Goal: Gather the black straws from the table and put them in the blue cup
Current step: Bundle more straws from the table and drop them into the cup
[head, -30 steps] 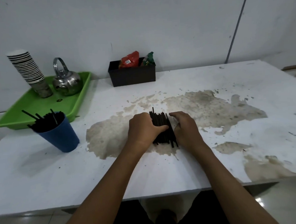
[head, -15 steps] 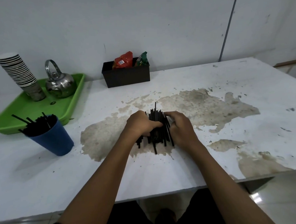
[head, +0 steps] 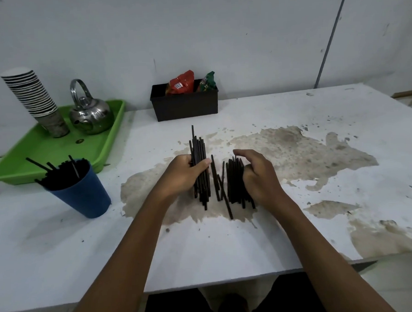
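Note:
My left hand grips a bundle of black straws at the middle of the stained white table, the bundle pointing away from me. Just to its right, several more black straws lie on the table, with a few loose ones between the two groups. My right hand rests against the right side of that lying group, its fingers curved over the straws without clearly holding them. The blue cup stands at the left, tilted, with several black straws sticking out of it.
A green tray at the back left carries a steel kettle and a tall stack of paper cups. A black box with snack packets stands against the wall. The table's near edge runs just in front of me.
The single pile has been split: my left hand has pulled one bundle to the left and my right hand has moved right with the rest. The camera came closer.

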{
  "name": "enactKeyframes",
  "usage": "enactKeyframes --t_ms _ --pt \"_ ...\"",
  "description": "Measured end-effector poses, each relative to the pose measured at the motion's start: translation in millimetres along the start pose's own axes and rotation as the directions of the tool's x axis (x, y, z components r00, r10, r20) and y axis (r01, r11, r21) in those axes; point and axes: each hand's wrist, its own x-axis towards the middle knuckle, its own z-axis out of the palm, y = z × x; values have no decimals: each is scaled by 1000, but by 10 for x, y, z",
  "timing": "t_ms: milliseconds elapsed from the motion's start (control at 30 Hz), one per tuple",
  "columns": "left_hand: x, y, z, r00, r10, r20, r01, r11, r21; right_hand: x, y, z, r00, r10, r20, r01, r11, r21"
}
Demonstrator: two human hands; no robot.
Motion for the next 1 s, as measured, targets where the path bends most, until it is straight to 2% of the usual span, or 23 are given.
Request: enactKeyframes --t_ms 67,233,367,467,567,767,1000 --pt "57 -45 -70 1000 19 -21 -19 999 -33 77 -110 63 1000 -11 -1 11 999 37" --pt "262 -163 -190 997 38 -66 -56 952 -302 323 -410 274 1000 -18 1 18 987 160" --pt "394 -217 -280 966 113 -233 -192 915 -355 545 -554 484 999 -42 -6 42 960 277" --pt "471 -340 -233 946 132 -296 -235 908 -346 700 -609 662 996 -86 -14 86 944 317" --pt "514 -462 -169 946 157 -284 -243 923 -300 788 -625 794 986 -164 -30 166 948 270" --pt "523 -479 -157 959 203 -197 -254 926 -280 774 -527 819 941 -338 -8 338 939 61" --pt "522 -463 -133 965 204 -165 -242 933 -265 750 -488 848 941 -336 -46 338 937 88"
